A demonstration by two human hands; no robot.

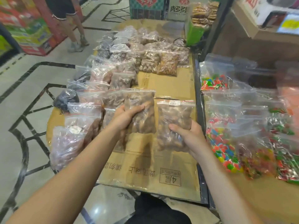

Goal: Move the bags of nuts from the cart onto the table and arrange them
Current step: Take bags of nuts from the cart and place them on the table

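At frame centre, the left hand [127, 116] gripped one nut bag [140, 110]; the right hand [186, 135] gripped another bag [174, 120], both arms outstretched.

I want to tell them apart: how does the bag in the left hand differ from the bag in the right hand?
The left hand grips the left bag at mid-height, while the right hand grips the right bag near its bottom. The left bag sits higher and farther away; the right bag sits lower and nearer. Only the right bag shows a white label by its seal. Both are clear zip bags of brown nuts with a red seal line.
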